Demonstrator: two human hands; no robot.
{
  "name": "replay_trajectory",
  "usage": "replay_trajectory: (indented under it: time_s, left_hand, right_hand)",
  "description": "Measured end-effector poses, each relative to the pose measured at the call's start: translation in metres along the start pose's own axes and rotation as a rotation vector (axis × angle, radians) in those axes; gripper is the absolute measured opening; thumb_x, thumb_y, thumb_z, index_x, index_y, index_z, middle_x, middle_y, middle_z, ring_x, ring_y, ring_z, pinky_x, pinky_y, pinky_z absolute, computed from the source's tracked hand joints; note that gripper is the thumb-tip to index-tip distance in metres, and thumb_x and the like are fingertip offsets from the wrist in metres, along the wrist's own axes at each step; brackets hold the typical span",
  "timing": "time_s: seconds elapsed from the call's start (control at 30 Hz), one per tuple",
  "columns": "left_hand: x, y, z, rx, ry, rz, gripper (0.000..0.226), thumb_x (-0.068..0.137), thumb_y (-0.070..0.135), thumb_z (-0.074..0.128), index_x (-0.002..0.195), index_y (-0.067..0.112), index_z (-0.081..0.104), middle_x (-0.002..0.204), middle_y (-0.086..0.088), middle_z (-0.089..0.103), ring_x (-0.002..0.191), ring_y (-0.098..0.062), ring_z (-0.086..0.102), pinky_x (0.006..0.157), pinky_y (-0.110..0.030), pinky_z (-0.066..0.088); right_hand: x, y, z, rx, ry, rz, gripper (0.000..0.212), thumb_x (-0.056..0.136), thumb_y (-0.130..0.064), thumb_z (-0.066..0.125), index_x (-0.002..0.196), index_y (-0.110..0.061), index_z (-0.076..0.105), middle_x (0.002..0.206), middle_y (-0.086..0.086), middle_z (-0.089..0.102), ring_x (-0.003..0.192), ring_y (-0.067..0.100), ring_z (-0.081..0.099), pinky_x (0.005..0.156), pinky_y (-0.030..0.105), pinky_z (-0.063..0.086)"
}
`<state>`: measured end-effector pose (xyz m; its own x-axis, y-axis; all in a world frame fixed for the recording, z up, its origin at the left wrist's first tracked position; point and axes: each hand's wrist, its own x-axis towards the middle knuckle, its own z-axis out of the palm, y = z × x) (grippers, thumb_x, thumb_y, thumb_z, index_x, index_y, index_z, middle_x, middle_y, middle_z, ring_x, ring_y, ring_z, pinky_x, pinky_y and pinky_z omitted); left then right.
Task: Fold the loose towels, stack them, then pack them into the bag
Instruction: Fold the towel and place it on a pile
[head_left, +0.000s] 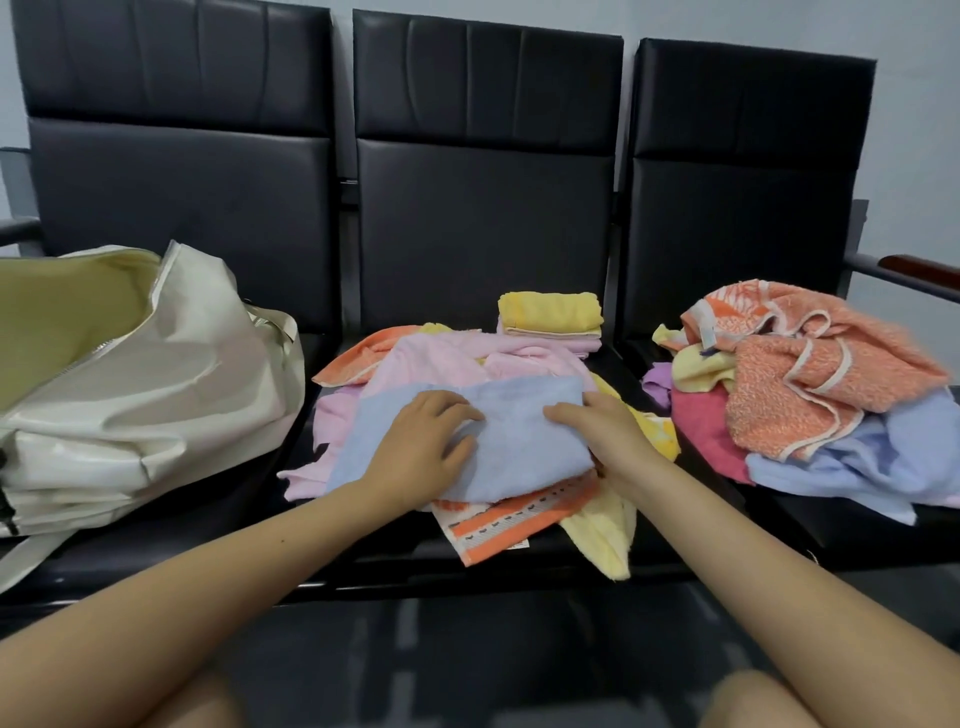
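A light blue towel (514, 436) lies folded on top of a loose heap of pink, orange and yellow towels (415, 358) on the middle seat. My left hand (421, 441) rests flat on its left part, fingers spread. At the towel's right edge my right hand (597, 431) has its fingers lying on the cloth and its thumb tucked under the edge. Behind the heap sits a small folded stack, yellow over pink (550, 317). A cream bag (145, 384) stands open on the left seat. More loose towels (810, 384) are piled on the right seat.
Three black padded seats (483, 218) in a row carry everything, with tall backrests behind. A wooden armrest (919, 267) sticks out at far right. My knees show at the bottom edge over a dark floor.
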<state>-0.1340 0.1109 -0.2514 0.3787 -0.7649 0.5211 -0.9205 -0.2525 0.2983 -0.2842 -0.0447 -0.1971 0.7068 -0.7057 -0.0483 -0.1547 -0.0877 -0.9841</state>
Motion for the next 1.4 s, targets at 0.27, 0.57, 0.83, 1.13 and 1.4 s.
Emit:
replay_trajectory:
  time_s: [0.27, 0.57, 0.83, 1.13, 1.4]
  left_hand:
    - [-0.007, -0.016, -0.022, -0.341, 0.207, -0.448, 0.026, 0.098, 0.012, 0.041, 0.089, 0.016, 0.065, 0.085, 0.007, 0.063, 0.082, -0.008, 0.056, 0.075, -0.022, 0.038]
    - [-0.006, -0.008, -0.022, -0.251, 0.073, -0.498, 0.023, 0.093, 0.027, 0.060, 0.113, 0.016, 0.063, 0.087, -0.002, 0.068, 0.082, -0.019, 0.061, 0.075, -0.032, 0.047]
    - [-0.007, -0.014, -0.023, -0.244, 0.048, -0.427, 0.037, 0.093, 0.029, 0.061, 0.127, 0.018, 0.056, 0.086, 0.010, 0.057, 0.079, -0.009, 0.054, 0.065, -0.018, 0.039]
    - [-0.017, -0.012, -0.043, -0.633, 0.178, -0.575, 0.015, 0.096, 0.022, 0.057, 0.091, 0.011, 0.068, 0.073, 0.003, 0.059, 0.068, -0.012, 0.054, 0.065, -0.024, 0.044]
    - [-0.028, -0.024, -0.052, -1.250, 0.059, -0.867, 0.028, 0.099, 0.029, 0.049, 0.110, 0.006, 0.062, 0.108, -0.014, 0.069, 0.094, -0.024, 0.066, 0.088, -0.036, 0.052]
  right_hand:
    - [-0.010, -0.018, 0.062, -0.199, -0.245, -0.264, 0.030, 0.094, -0.020, 0.057, 0.124, -0.022, 0.055, 0.096, 0.009, 0.067, 0.084, 0.012, 0.061, 0.067, 0.017, 0.048]
    - [0.007, 0.002, 0.064, -0.274, -0.009, -0.232, 0.005, 0.090, -0.019, 0.061, 0.094, -0.019, 0.061, 0.085, -0.008, 0.060, 0.086, 0.013, 0.058, 0.071, 0.024, 0.045]
    - [0.004, 0.007, 0.060, -0.549, -0.167, -0.085, 0.023, 0.086, -0.035, 0.067, 0.082, -0.016, 0.054, 0.076, -0.004, 0.057, 0.075, 0.017, 0.057, 0.059, 0.026, 0.040]
    - [-0.003, -0.020, 0.085, -0.093, -0.170, -0.090, 0.019, 0.093, -0.024, 0.055, 0.082, -0.010, 0.064, 0.084, 0.004, 0.064, 0.082, 0.022, 0.059, 0.071, 0.031, 0.046]
    - [-0.011, -0.017, 0.115, -0.028, -0.361, -0.172, 0.023, 0.096, -0.019, 0.051, 0.087, -0.019, 0.072, 0.101, 0.004, 0.070, 0.096, 0.016, 0.063, 0.084, 0.032, 0.053]
